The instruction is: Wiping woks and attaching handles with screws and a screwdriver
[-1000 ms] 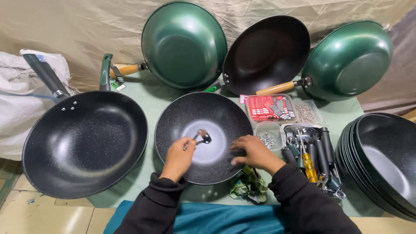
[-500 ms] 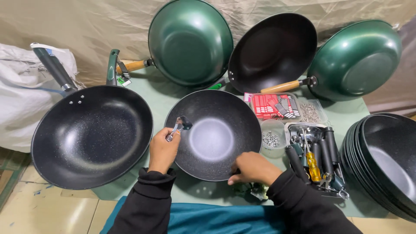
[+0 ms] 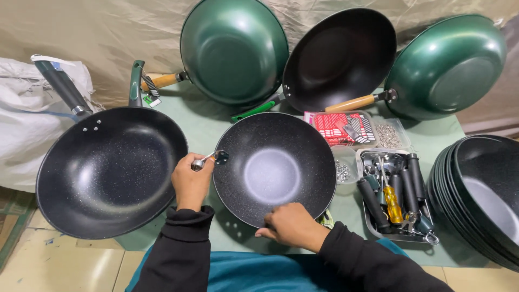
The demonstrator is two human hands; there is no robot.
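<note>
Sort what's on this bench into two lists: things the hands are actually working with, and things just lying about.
In hand:
- handleless black wok, its near rim gripped by the right hand
- small metal bracket, held at the wok's left rim by the left hand

Lying about:
- large black wok with handle
- two green woks propped behind
- stack of black woks
- tray of handles and screwdriver

Left hand (image 3: 190,183) holds a small metal bracket (image 3: 208,159) at the black wok's (image 3: 274,167) rim; right hand (image 3: 292,226) grips its near edge.
</note>
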